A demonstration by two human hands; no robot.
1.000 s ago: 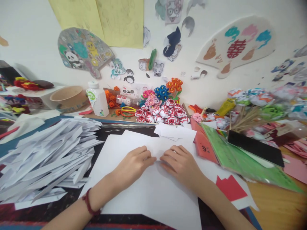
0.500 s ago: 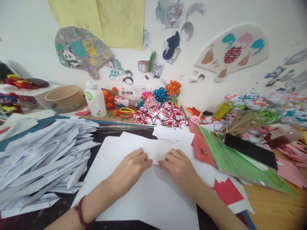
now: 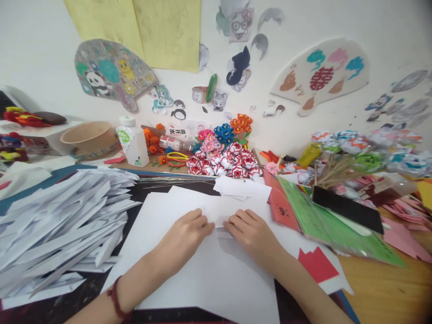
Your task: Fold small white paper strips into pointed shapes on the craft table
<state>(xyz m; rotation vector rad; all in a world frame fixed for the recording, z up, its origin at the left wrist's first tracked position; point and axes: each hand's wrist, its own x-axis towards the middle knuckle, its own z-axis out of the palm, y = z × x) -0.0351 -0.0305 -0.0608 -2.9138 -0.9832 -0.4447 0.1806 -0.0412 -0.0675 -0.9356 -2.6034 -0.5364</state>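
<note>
Large white sheets (image 3: 182, 288) lie in front of me. On top of them, a small white piece of paper (image 3: 221, 230) with creases across it shows in the gap between my hands. My left hand (image 3: 189, 236), with a dark red cord bracelet (image 3: 116, 297) at its wrist, pinches the paper's left end with curled fingers. My right hand (image 3: 251, 238) grips its right end the same way, fingertips pressed down. Both hands cover most of the piece, and its outer ends are hidden.
Folded white paper strips (image 3: 74, 220) are heaped on the left. At the back are a white bottle (image 3: 133, 146), red-and-white paper flowers (image 3: 229, 162) and white slips (image 3: 241, 186). A green packet (image 3: 330, 220), a black phone (image 3: 347, 209) and red paper (image 3: 317, 265) lie right.
Between my hands, the small paper now shows a folded band with crease lines that was less visible before. My fingers have barely shifted; the view has moved slightly.
</note>
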